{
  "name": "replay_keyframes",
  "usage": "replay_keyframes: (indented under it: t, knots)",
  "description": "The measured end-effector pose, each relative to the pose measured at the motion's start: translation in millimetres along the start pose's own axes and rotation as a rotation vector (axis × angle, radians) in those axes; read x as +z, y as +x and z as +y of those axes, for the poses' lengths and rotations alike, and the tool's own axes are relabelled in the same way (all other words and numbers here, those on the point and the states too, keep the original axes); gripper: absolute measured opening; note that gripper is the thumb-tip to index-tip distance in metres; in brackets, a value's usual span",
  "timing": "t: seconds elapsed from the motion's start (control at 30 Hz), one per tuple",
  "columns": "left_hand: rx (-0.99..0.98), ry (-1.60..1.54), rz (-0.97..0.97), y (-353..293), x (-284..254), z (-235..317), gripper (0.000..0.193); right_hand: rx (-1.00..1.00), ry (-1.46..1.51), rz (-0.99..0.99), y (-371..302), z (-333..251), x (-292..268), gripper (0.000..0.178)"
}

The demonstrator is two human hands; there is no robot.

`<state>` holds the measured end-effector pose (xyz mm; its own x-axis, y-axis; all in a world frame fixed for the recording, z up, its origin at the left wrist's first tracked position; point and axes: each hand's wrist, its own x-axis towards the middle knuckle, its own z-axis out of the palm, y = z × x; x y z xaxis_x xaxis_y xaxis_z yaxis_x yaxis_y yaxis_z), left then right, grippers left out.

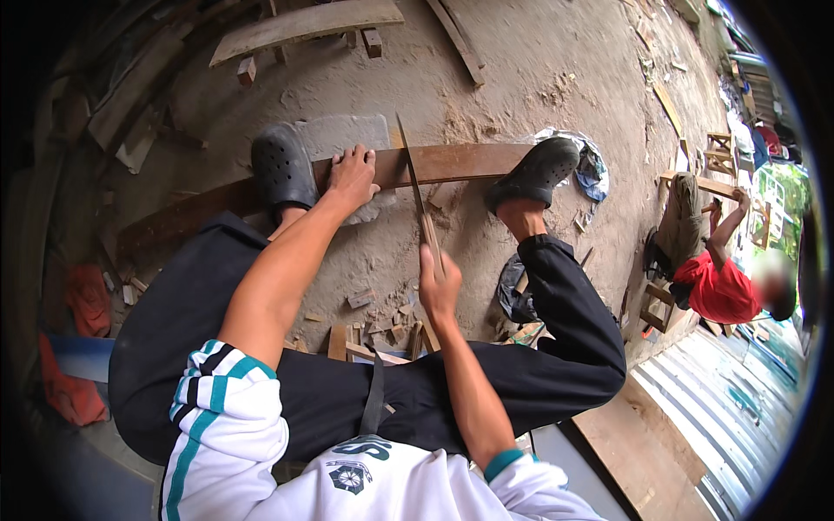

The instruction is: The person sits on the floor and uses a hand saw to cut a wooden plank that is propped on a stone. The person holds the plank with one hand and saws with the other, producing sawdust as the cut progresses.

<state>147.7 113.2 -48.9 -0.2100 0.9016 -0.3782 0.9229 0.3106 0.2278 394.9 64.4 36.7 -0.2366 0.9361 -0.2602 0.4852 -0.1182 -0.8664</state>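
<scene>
A long brown wooden plank (469,162) lies across in front of me, with a dark clog on each of my feet resting on it. My left hand (352,178) presses down on the plank beside the left clog (282,165), its fingers stretched over the wood. In my right hand (440,282) is the wooden handle of a handsaw (413,174). The saw's narrow dark blade runs away from me and crosses the plank just right of my left hand. A grey stone block (347,132) shows beneath and behind the plank. The right clog (539,174) sits toward the plank's right end.
Wood scraps (391,321) litter the dirt floor between my legs. A raised board (304,30) stands at the far left. Crumpled plastic (591,169) lies by the right clog. At the right a person in a red shirt (717,286) handles a wooden piece.
</scene>
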Motion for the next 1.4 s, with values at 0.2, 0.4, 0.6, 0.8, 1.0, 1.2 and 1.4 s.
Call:
replay_keyframes:
  t: [0.2, 0.4, 0.6, 0.8, 1.0, 1.2, 1.4]
  knots:
    - [0.026, -0.005, 0.018, -9, 7, 7, 0.079, 0.040, -0.062, -0.018, -65, -27, -47, 0.022]
    - [0.004, -0.012, 0.000, -3, -3, 3, 0.079, 0.144, -0.103, -0.069, -60, -47, -52, 0.027]
    - [0.029, 0.019, 0.010, -2, 2, 6, 0.078, 0.080, -0.091, -0.052, -42, -44, -49, 0.029]
    - [0.005, 0.025, 0.005, -3, 7, 1, 0.078, 0.030, -0.080, -0.028, -80, -48, -57, 0.031]
    - [0.056, 0.032, 0.061, 1, 8, 6, 0.077, 0.072, -0.089, -0.042, -26, -32, -37, 0.023]
    - [0.000, 0.028, 0.007, -4, 7, 2, 0.078, 0.044, -0.056, -0.036, -76, -32, -54, 0.026]
    - [0.039, -0.012, 0.036, 2, 6, 6, 0.078, 0.035, -0.081, -0.055, -14, -3, -24, 0.027]
